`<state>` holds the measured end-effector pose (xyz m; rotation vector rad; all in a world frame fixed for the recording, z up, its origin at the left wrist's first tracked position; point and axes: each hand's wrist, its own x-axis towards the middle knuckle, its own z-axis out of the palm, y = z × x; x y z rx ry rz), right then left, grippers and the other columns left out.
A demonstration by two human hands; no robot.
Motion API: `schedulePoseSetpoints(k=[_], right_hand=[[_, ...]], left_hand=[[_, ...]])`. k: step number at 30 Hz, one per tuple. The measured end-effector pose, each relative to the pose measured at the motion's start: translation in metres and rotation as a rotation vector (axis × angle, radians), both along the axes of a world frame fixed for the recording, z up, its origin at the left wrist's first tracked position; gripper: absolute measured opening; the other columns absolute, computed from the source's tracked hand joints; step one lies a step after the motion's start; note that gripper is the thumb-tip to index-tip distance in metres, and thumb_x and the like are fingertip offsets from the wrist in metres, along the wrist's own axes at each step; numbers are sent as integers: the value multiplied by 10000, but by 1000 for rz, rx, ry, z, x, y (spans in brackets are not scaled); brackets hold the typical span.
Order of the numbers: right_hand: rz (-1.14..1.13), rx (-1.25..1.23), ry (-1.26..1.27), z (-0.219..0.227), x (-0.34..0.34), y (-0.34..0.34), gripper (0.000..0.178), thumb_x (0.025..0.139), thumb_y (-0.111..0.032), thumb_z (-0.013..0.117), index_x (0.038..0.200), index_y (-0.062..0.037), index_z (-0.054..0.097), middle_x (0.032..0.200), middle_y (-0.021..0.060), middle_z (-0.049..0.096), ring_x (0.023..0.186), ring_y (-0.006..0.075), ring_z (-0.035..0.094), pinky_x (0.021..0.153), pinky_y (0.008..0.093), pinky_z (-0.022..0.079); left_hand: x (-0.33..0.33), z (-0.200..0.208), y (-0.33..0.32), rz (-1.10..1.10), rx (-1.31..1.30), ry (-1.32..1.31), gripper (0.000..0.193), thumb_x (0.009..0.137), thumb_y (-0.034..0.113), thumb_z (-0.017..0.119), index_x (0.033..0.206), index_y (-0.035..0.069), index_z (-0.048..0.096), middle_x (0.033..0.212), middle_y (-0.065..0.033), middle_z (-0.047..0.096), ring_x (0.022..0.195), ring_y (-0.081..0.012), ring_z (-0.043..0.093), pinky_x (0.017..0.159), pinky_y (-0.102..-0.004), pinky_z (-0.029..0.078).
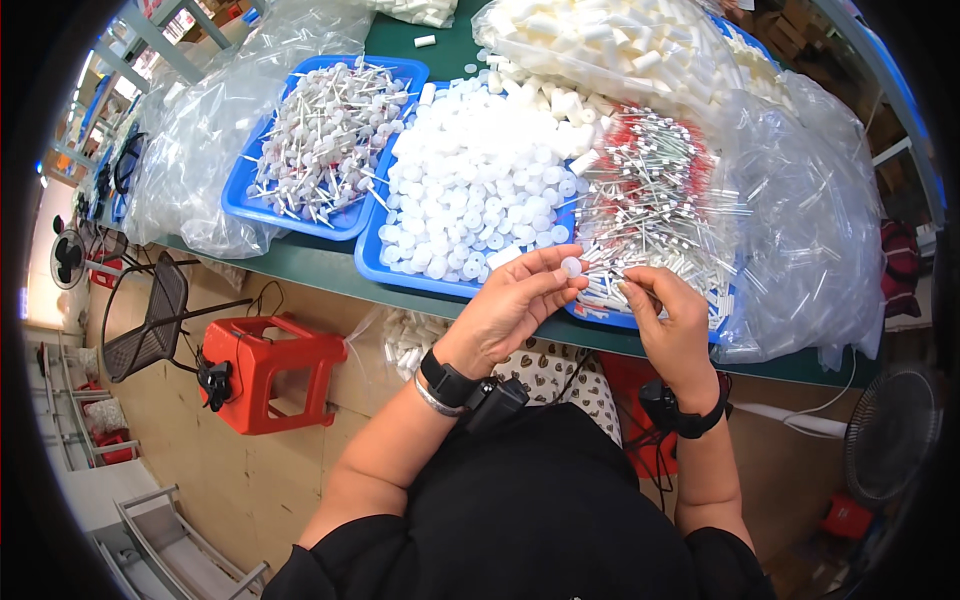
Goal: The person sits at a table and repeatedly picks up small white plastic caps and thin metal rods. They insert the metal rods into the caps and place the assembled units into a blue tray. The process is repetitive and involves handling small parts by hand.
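Head view: at the near edge of the green tabletop [320, 280], the left hand [515, 305] has thumb and forefinger clamped on a small translucent disc [571, 267], held up over the seam between the middle blue tray [400, 280] and the right blue tray [605, 318]; the right hand [668, 320] is just beside it, thumb and forefinger bent close to each other, and I cannot tell whether they meet or pinch one of the thin white-ended pins [655, 170] behind them. The middle tray is heaped with loose discs [470, 190], the left blue tray [285, 221] with disc-bearing pins [335, 135], and a clear bag [795, 220] slumps against the right tray toward the tabletop's right end. The likeliest trouble is the disc slipping from so narrow a pinch: it could drop among the pins, or over the near edge onto the lap. Pins this tangled could snag and drag their neighbours out over the right tray's front rim, and a forearm brushing the middle tray's near wall might spill discs off its mounded heap
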<state>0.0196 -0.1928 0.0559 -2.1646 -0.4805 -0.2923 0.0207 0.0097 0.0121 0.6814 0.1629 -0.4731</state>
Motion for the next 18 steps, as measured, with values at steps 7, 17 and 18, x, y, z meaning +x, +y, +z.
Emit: schedulePoseSetpoints(k=[7,17,18], right_hand=[[72,-168,-143,4,-1,-2,80,810,-40,692,877,-14,656,752,96,624,650,259,591,590,352,461],[84,-200,-59,-1,-1,-6,114,886,-103,631,824,-10,606,711,113,564,645,290,559,588,382,432],[78,-189,-38,-2,-1,-7,121,892,-107,626,826,-8,604,713,117,565,648,293,559,590,383,432]], left_hand=[[-9,-4,-12,92,-99,89,350,971,117,556,1279,-44,514,1191,-164,601,1046,-186,629,930,-261,526],[-11,0,-14,111,108,-18,341,968,154,569,1241,-49,541,1159,-145,625,1070,-209,629,920,-283,534],[-11,-1,-14,111,107,-18,342,964,153,578,1240,-45,544,1150,-137,629,1051,-198,634,905,-277,536]])
